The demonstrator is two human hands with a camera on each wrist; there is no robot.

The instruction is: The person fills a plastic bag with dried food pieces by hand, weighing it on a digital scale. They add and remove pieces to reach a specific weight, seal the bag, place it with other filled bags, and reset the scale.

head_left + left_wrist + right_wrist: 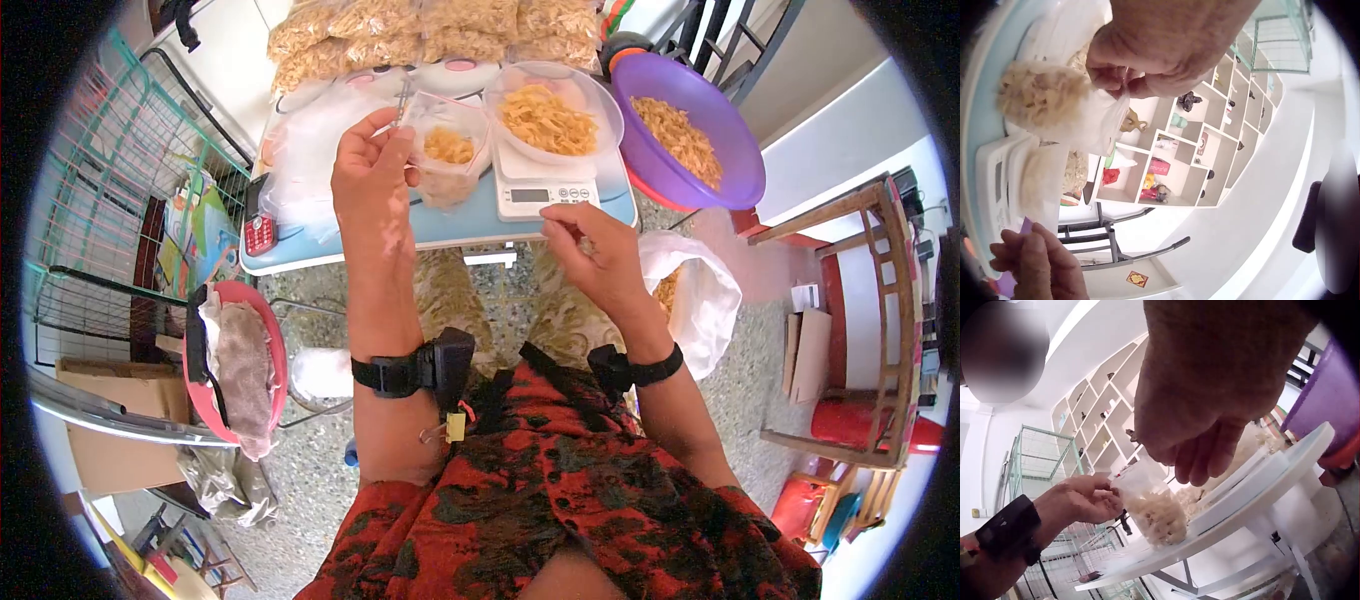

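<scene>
My left hand [378, 170] pinches the top edge of a clear plastic bag [450, 185], which stands upright on the table with its mouth spread. Pale yellow, flat dried pieces [1041, 97] fill its lower part. My right hand [597, 255] is just in front of the white kitchen scale [517, 207], fingers curled in. In the left wrist view a small purple piece [1026, 224] sticks up between its thumb and finger; its kind cannot be told. On the scale rests a clear round bowl [612, 128] holding more yellow pieces.
Filled bags [390, 30] are stacked at the table's back, with flat clear bags [315, 150] at left. A red phone [260, 228] lies at the left edge. A purple basin [740, 165] of the pieces stands right, above a white sack [715, 300].
</scene>
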